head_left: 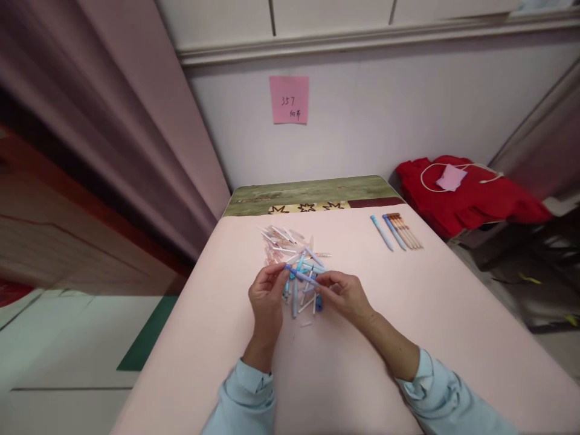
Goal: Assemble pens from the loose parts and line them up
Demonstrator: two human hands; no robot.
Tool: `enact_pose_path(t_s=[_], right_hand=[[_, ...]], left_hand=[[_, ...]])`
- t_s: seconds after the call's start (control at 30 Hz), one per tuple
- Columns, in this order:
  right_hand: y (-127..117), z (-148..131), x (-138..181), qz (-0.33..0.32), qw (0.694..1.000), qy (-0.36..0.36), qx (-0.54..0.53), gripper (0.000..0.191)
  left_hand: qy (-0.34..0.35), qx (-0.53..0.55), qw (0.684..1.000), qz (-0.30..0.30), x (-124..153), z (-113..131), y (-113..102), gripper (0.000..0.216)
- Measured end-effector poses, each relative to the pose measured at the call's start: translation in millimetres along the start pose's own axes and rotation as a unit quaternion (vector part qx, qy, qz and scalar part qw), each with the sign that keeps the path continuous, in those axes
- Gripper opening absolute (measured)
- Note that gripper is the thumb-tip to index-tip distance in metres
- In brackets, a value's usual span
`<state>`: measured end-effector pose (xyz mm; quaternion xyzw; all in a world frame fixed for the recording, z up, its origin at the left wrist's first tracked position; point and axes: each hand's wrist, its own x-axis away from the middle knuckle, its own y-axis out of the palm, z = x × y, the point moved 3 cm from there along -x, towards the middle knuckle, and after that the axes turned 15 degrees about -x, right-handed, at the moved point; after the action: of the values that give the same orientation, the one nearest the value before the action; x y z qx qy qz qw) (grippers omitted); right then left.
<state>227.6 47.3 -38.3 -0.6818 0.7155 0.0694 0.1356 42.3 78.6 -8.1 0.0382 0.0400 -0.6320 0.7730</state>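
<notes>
Between my two hands I hold a blue pen roughly level above the table. The fingers of my left hand pinch its darker blue end. My right hand grips the paler end with thumb and forefinger. Just beneath and around the pen lies a loose heap of blue and white pen parts, some light blue, some thin and white. Farther back, a pile of white and pinkish pen parts spreads out. A small white piece lies near me.
At the right back stand in a row a light blue pen, a blue pen and several beige-and-brown pens. Red cloth with a white cable sits beyond the right edge. A pink note hangs on the wall.
</notes>
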Motion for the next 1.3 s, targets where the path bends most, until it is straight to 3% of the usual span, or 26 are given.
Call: enact_pose_path(t_s=[0.13, 0.53, 0.7, 0.83, 1.0, 1.13, 1.3], right_hand=[[-2.3, -5.7, -5.7, 0.013, 0.998, -0.048, 0.034, 0.011], [1.9, -6.4, -5.3, 0.027, 0.994, -0.064, 0.089, 0.006], [-3.4, -9.6, -7.7, 0.086, 0.994, -0.061, 0.023, 0.011], [-44.2, -11.1, -15.2, 0.222, 0.974, -0.037, -0.032, 0.022], [-131.2, -2.1, -26.8, 0.344, 0.937, -0.018, 0.063, 0.033], [-183.9, 9.2, -30.8, 0.387, 0.902, 0.029, 0.190, 0.033], [-207.2, 21.5, -34.5, 0.377, 0.860, 0.159, 0.303, 0.029]], left_hand=[[-0.009, -0.006, 1.000, 0.006, -0.7, 1.1, 0.7, 0.027], [0.002, -0.005, 1.000, 0.008, -4.4, -2.9, 0.8, 0.035], [-0.025, -0.005, 0.999, -0.033, -7.6, -2.8, 1.7, 0.051], [-0.050, -0.016, 0.998, 0.015, -11.9, -5.1, -4.6, 0.044], [-0.075, -0.009, 0.996, 0.048, -13.9, -11.9, -9.4, 0.040], [-0.076, -0.013, 0.996, 0.033, -13.3, -14.1, -8.7, 0.037], [-0.076, -0.020, 0.997, 0.025, -14.8, -16.5, -8.9, 0.037]])
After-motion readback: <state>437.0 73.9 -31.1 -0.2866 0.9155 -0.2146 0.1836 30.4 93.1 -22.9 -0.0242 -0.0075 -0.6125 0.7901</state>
